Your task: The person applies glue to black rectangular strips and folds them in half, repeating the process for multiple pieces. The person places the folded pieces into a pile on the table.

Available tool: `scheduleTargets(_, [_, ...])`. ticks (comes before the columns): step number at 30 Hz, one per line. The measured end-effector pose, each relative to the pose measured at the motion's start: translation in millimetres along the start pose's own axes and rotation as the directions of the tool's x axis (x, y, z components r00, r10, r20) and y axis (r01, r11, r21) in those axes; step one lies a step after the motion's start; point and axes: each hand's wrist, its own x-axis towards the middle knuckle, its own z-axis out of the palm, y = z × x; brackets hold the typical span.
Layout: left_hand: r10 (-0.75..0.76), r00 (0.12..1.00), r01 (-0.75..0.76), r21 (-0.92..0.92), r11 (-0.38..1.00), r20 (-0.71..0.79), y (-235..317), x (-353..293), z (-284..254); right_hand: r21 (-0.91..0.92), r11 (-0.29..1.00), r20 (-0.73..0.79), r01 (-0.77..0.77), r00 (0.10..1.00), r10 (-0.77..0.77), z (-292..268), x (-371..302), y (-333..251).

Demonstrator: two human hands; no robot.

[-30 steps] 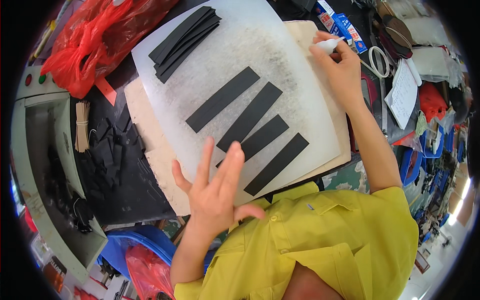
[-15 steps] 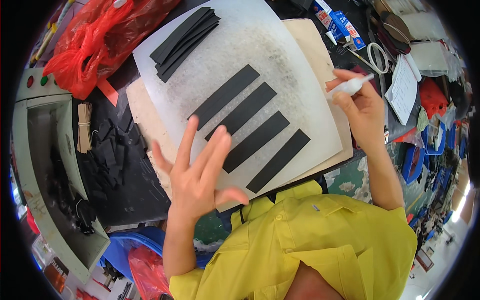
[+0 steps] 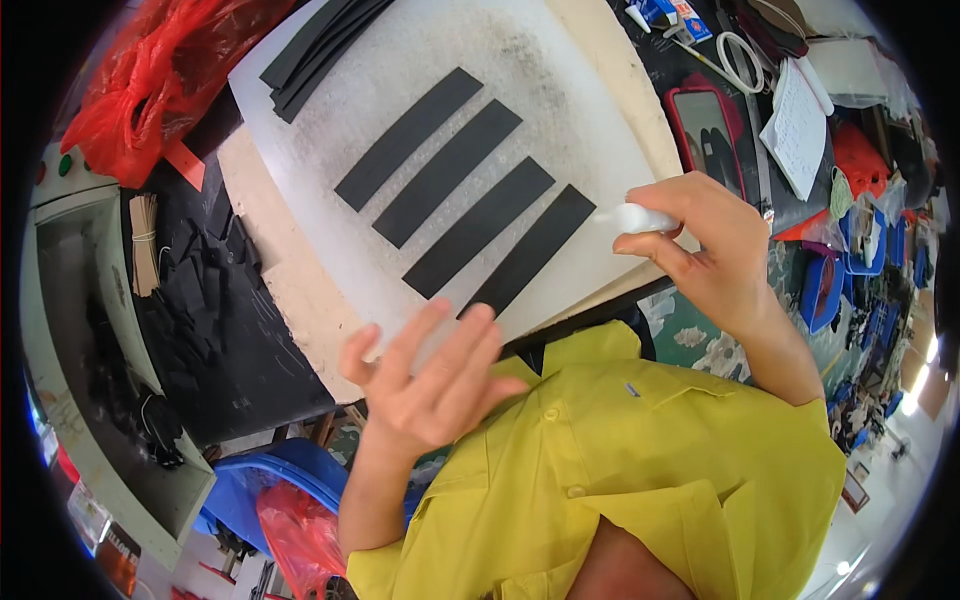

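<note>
My right hand [image 3: 705, 245] pinches a small white glue bottle [image 3: 648, 219] between thumb and fingers. Its narrow nozzle points left, close to the upper right end of the nearest black strip [image 3: 530, 250]. My left hand [image 3: 430, 385] is open, its fingers spread, by that strip's lower left end; whether a fingertip touches the strip I cannot tell. Several flat black strips, among them the farthest one [image 3: 410, 138], lie apart in a slanting row on a whitish board [image 3: 560, 110]. A fanned pile of similar strips [image 3: 325, 50] rests at the board's far left.
Beneath the board lies a beige sheet [image 3: 290, 265]. Left of it are loose black pieces [image 3: 205, 280], a banded tan bundle [image 3: 144, 245] and a red plastic bag [image 3: 160, 90]. To the right sit a red-cased phone [image 3: 706, 135] and a notebook [image 3: 797, 130]. A blue bin [image 3: 265, 480] stands below.
My right hand has come down and left, turning the bottle's nozzle toward the nearest strip. My left hand has moved down and right, off the strips. The view has shifted, uncovering the phone.
</note>
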Motion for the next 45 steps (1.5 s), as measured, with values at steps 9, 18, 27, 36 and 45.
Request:
scheduleTargets(9, [0.044,0.999,-0.044,-0.009,0.999,-0.007,6,-8,4,-0.325,0.823,0.048,0.466,0.877,-0.478,15,1,-8])
scheduleTargets(18, [-0.003,0.999,0.003,0.011,1.000,-0.032,6,-9,16,-0.485,0.653,0.097,0.581,0.779,-0.620,30,7,-25])
scheduleTargets(27, [-0.003,0.997,0.000,-0.028,1.000,-0.081,1,-12,21,-0.554,0.618,0.154,0.558,0.798,-0.583,23,6,-32])
scheduleTargets(36, [-0.015,0.997,0.007,-0.095,0.995,-0.082,-3,-8,16,-0.583,0.632,0.184,0.510,0.841,-0.508,13,12,-31])
scheduleTargets(45, [-0.091,0.994,0.087,-0.057,0.995,-0.067,-21,6,16,-0.512,0.680,0.088,0.525,0.819,-0.566,47,34,-35])
